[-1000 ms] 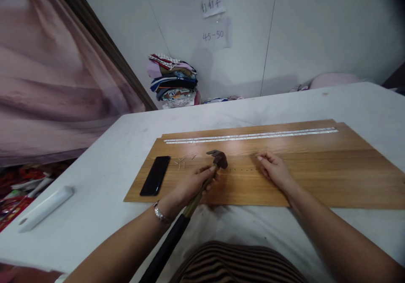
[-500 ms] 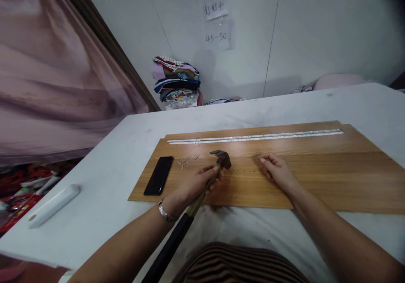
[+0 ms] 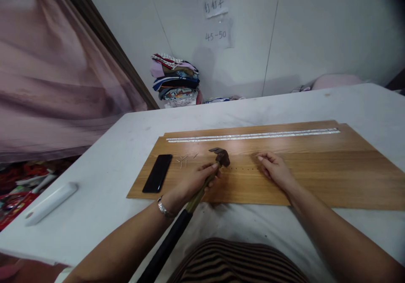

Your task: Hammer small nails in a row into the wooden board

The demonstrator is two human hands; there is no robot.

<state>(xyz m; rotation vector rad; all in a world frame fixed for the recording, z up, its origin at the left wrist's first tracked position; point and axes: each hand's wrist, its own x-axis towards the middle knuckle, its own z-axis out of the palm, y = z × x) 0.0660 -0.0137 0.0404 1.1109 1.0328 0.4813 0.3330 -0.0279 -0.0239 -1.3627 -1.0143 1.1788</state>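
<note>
My left hand (image 3: 201, 181) is wrapped round the neck of a claw hammer (image 3: 223, 158), just below its rusty head. The black-gripped handle slants down toward my body. Over the wooden board (image 3: 316, 177), my right hand (image 3: 274, 169) is closed with thumb and forefinger pinched together; whatever they hold, if anything, is too small to make out. Between the hammer head and my right hand runs a row of small dark dots (image 3: 242, 169) on the board. Several loose nails (image 3: 186, 161) lie left of the hammer.
A black phone (image 3: 157, 173) lies at the board's left end. Two pale measuring strips (image 3: 253, 137) run along its far side. The board rests on a white table (image 3: 104, 164), with a white oblong object (image 3: 51, 203) at left. Folded clothes (image 3: 177, 80) are stacked behind.
The whole view has shifted very slightly. Both hands and the hammer hold nearly the same pose over the board.
</note>
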